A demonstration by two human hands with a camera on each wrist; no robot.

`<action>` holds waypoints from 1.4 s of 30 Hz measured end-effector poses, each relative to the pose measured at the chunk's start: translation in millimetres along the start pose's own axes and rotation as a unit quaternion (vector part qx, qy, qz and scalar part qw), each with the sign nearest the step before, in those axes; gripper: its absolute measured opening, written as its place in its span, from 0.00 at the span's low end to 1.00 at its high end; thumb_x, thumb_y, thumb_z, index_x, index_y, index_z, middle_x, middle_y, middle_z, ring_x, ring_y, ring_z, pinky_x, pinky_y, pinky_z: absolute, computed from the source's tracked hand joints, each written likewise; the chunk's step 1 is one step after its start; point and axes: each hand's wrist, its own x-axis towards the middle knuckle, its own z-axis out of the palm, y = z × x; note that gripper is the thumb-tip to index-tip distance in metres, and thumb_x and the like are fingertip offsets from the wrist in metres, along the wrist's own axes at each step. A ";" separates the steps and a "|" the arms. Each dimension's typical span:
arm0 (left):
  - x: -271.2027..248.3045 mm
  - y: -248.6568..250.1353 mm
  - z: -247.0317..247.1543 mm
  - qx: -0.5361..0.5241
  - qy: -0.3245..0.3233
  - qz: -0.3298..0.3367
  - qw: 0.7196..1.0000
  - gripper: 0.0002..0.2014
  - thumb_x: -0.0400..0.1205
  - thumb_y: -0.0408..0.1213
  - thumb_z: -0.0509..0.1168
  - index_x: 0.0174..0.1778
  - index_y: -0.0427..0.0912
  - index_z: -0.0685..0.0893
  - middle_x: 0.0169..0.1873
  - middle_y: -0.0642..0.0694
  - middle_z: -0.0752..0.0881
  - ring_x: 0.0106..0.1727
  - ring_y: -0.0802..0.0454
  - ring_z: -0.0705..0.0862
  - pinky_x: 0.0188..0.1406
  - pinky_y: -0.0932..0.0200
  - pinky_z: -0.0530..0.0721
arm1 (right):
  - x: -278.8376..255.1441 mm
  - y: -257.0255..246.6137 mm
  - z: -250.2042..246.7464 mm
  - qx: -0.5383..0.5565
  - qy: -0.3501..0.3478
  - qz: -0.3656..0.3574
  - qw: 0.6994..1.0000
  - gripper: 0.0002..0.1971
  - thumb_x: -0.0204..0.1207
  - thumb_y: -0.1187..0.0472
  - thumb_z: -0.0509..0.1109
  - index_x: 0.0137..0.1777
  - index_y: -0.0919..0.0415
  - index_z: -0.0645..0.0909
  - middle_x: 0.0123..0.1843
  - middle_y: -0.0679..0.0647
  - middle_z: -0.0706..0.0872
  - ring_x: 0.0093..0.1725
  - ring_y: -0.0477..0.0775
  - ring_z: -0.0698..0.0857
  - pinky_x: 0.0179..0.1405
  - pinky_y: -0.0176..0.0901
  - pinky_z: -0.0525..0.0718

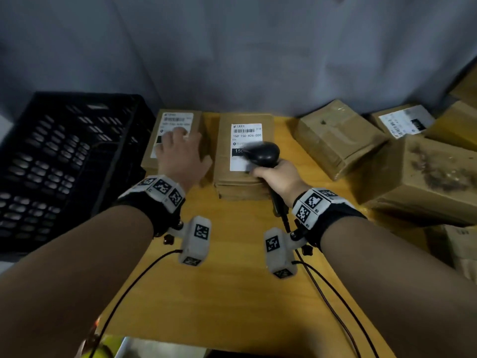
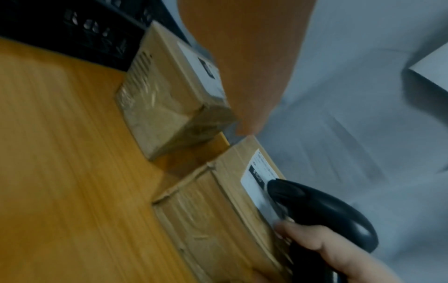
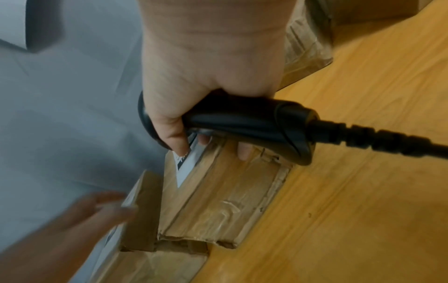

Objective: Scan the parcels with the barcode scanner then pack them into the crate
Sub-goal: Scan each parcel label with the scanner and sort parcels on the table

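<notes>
The middle parcel (image 1: pixel 245 156) sits at the table's (image 1: pixel 232 293) 12 o'clock. The right hand (image 1: pixel 278 180) wraps its fingers tight round the scanner (image 1: pixel 263 153), held over the white label (image 1: pixel 246 135). The left hand (image 1: pixel 180 153) lies flat, fingers spread, on the left parcel (image 1: pixel 173 140). The black crate (image 1: pixel 64 161) waits at 9 o'clock. To scan well, I think, aim at the stripes and hold steady.

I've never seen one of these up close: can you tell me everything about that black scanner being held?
The barcode scanner is glossy black, plastic by its look, with a rounded head and a curved handle. A thick ribbed black cable leaves the handle's end. The right hand grips the handle, fingers curled round it. The head hovers low over the white label of the middle parcel, pointing away from the person.
</notes>
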 end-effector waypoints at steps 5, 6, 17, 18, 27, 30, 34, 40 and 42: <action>3.5 -43.0 17.6 -0.043 -0.134 -0.058 0.988 0.37 0.79 0.55 0.63 0.82 0.62 0.51 0.82 0.38 0.52 0.81 0.30 0.51 0.76 0.30 0.61 | 13.7 -13.2 17.5 -0.007 -0.022 -0.014 1.000 0.17 0.68 0.59 0.79 0.57 0.56 0.83 0.43 0.49 0.85 0.46 0.49 0.82 0.45 0.40 0.76; 6.4 -45.2 19.2 -0.044 -0.128 -0.051 0.990 0.37 0.80 0.54 0.62 0.83 0.61 0.50 0.82 0.37 0.51 0.81 0.30 0.50 0.78 0.31 0.59 | 16.7 -16.0 23.0 -0.007 -0.025 -0.016 1.000 0.18 0.68 0.59 0.79 0.58 0.57 0.83 0.44 0.49 0.85 0.47 0.50 0.83 0.46 0.40 0.77; 32.4 -20.1 -1.6 0.038 -0.076 -0.068 0.994 0.31 0.82 0.53 0.59 0.81 0.48 0.62 0.79 0.36 0.58 0.77 0.32 0.60 0.73 0.37 0.63 | 23.9 -36.8 25.4 -0.023 -0.047 -0.047 0.998 0.18 0.68 0.57 0.79 0.57 0.59 0.83 0.45 0.49 0.85 0.45 0.47 0.82 0.39 0.37 0.76; 30.4 -8.8 -3.8 0.025 -0.050 -0.061 0.997 0.31 0.82 0.53 0.60 0.78 0.44 0.66 0.77 0.35 0.62 0.76 0.33 0.62 0.72 0.38 0.64 | 20.8 -34.6 16.7 -0.021 -0.028 -0.055 0.998 0.15 0.69 0.59 0.79 0.54 0.59 0.84 0.42 0.48 0.85 0.43 0.47 0.82 0.37 0.37 0.77; 23.1 147.4 2.8 -0.130 -0.076 0.104 0.983 0.26 0.84 0.50 0.60 0.75 0.40 0.70 0.72 0.35 0.69 0.73 0.35 0.68 0.72 0.46 0.67 | 3.2 -10.3 -118.0 -0.016 0.158 -0.023 0.987 0.11 0.70 0.62 0.76 0.47 0.69 0.86 0.43 0.67 0.89 0.41 0.63 0.89 0.49 0.60 0.89; 24.9 197.0 20.6 -0.233 -0.192 0.054 0.952 0.31 0.84 0.52 0.59 0.78 0.36 0.66 0.75 0.34 0.66 0.74 0.34 0.69 0.72 0.47 0.68 | -1.9 -8.1 -168.4 0.025 0.187 -0.018 0.982 0.07 0.72 0.63 0.75 0.47 0.65 0.84 0.37 0.60 0.87 0.34 0.55 0.87 0.42 0.49 0.88; 32.5 252.5 48.5 -0.341 -0.318 -0.060 0.882 0.33 0.82 0.62 0.56 0.70 0.36 0.72 0.63 0.36 0.79 0.67 0.35 0.78 0.64 0.47 0.79 | -4.1 -6.3 -223.1 0.067 0.185 -0.015 0.980 0.08 0.74 0.63 0.74 0.51 0.63 0.83 0.39 0.57 0.86 0.36 0.52 0.86 0.43 0.46 0.88; 44.2 302.3 69.8 -0.435 -0.345 -0.191 0.809 0.32 0.76 0.68 0.61 0.59 0.42 0.77 0.58 0.41 0.83 0.56 0.40 0.83 0.46 0.50 0.80 | 6.4 2.8 -252.9 0.166 0.143 0.026 0.975 0.05 0.74 0.63 0.75 0.43 0.61 0.81 0.39 0.61 0.85 0.33 0.56 0.84 0.41 0.49 0.87; 46.3 304.8 75.7 -0.474 -0.335 -0.208 0.787 0.31 0.76 0.64 0.66 0.59 0.38 0.78 0.61 0.39 0.84 0.53 0.40 0.83 0.43 0.52 0.80 | 11.3 7.0 -257.2 0.190 0.132 0.028 0.972 0.06 0.74 0.63 0.75 0.42 0.61 0.80 0.38 0.60 0.85 0.32 0.56 0.84 0.39 0.48 0.88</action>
